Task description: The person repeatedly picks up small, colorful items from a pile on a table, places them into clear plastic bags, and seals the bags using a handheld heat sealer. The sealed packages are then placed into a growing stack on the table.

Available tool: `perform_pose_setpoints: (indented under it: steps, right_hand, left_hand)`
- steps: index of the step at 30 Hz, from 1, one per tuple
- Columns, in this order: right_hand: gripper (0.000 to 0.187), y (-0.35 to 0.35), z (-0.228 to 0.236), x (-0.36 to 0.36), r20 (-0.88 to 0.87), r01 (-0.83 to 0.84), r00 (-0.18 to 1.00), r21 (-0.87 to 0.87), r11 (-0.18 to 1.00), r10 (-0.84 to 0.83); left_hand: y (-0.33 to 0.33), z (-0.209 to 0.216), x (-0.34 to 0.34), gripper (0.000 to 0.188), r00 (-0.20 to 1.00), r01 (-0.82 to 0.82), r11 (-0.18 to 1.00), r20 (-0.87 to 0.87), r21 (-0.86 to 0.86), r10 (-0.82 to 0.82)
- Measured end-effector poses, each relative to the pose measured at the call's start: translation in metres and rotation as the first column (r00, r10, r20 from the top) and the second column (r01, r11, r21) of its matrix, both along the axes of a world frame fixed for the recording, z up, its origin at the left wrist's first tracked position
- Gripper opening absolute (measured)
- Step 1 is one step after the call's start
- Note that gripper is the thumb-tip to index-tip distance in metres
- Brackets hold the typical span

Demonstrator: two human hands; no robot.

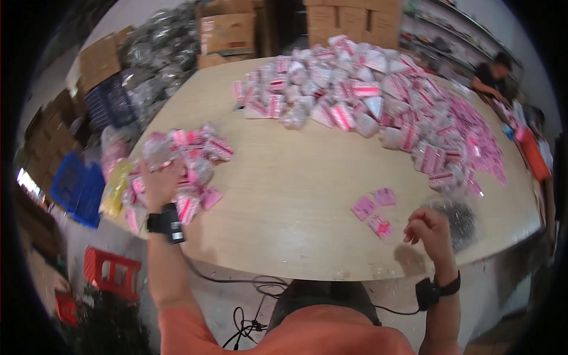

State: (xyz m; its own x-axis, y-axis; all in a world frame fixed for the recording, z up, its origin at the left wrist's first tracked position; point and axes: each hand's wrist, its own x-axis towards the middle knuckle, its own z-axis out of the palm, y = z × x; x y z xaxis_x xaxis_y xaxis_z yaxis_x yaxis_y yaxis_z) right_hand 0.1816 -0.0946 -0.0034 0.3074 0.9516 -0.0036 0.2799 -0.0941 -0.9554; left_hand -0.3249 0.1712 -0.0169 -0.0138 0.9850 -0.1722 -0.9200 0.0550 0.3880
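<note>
My left hand lies with fingers spread on the left pile of packets, at the table's left side. These look light, soft and a little slippery, so I'd judge a pinch on a flat edge best. The clear bags hold pink-and-white pieces, as do those in the large heap across the far side. Further right, three pink cards lie flat, likely thin and bendy. My right hand hangs with fingers curled beside clear plastic; in this blur I can't tell whether either hand grips anything.
</note>
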Motion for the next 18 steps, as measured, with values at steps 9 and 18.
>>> perform_pose_setpoints:
  steps: [9, 18]
  right_hand:
    - [0.019, -0.047, -0.026, 0.120, 0.851, 0.265, 0.519, -0.069, 0.962, -0.083]
    - [0.013, -0.044, -0.048, 0.128, 0.829, 0.290, 0.559, -0.201, 0.936, 0.005]
  left_hand:
    - [-0.025, -0.018, 0.075, 0.040, 0.780, 0.468, 0.874, -0.528, 0.136, -0.336]
    - [-0.105, -0.020, 0.279, 0.033, 0.030, 0.826, 0.548, -0.962, -0.128, -0.270]
